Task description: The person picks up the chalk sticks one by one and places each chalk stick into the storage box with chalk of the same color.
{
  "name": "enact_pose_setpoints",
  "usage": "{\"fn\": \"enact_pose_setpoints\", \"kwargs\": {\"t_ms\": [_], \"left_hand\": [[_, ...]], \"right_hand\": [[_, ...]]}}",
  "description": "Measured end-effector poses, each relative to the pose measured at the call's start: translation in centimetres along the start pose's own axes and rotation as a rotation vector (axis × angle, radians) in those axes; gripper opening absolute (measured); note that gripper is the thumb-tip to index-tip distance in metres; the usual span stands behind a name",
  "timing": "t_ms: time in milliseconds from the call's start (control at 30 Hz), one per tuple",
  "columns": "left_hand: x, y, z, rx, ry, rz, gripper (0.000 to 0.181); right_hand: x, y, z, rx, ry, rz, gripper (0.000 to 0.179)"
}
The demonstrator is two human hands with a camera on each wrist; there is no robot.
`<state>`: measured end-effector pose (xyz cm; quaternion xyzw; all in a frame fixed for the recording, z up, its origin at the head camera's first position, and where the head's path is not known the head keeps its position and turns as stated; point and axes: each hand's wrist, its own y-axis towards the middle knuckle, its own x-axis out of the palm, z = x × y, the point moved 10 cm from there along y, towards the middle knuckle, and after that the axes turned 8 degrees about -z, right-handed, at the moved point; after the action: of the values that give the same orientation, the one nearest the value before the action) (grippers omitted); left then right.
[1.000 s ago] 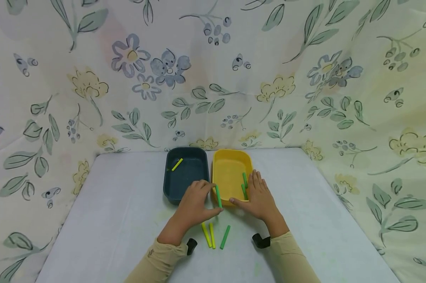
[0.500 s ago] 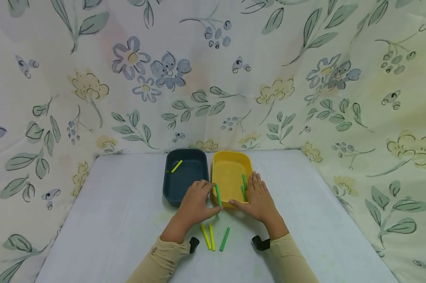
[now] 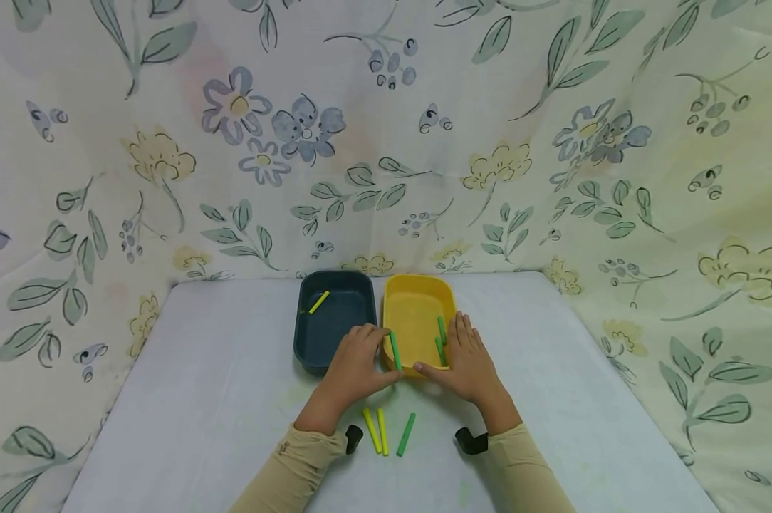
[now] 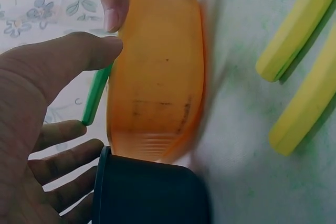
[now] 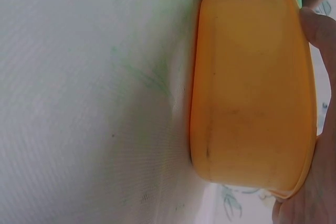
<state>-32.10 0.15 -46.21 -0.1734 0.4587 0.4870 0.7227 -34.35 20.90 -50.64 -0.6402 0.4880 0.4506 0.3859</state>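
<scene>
My left hand (image 3: pixel 354 363) pinches a green chalk stick (image 3: pixel 395 350) between thumb and index finger, over the near left corner of the yellow tub (image 3: pixel 411 313). In the left wrist view, the chalk's lower part shows beside the tub's rim, with the other fingers spread. My right hand (image 3: pixel 469 360) rests on the yellow tub, its fingers straight along the right side and its thumb at the near rim. Two green chalk sticks (image 3: pixel 441 330) lie inside this tub by the right fingers. The dark blue tub (image 3: pixel 344 335) on the left holds a yellow chalk stick (image 3: pixel 319 302).
Two yellow chalk sticks (image 3: pixel 382 432) and one green chalk stick (image 3: pixel 406 434) lie on the white-covered table (image 3: pixel 219 399) between the forearms. Both tubs stand side by side near the floral cloth backdrop (image 3: pixel 386 142). Green smudges mark the table cover.
My left hand has edged slightly forward over the yellow tub, still pinching the green chalk. The right hand keeps its place on the tub.
</scene>
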Motion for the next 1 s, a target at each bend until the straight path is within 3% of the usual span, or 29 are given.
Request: {"fn": "enact_pose_setpoints", "kwargs": {"t_ms": [733,1000], "left_hand": [[-0.18,0.10,0.27,0.020,-0.019,0.016,0.068],[-0.30,-0.61,0.64,0.032,-0.038,0.022,0.064]], "right_hand": [[0.18,0.02,-0.08,-0.006,-0.021,0.003,0.133],[-0.06,0.10,0.00,-0.010,-0.018,0.011,0.133]]}}
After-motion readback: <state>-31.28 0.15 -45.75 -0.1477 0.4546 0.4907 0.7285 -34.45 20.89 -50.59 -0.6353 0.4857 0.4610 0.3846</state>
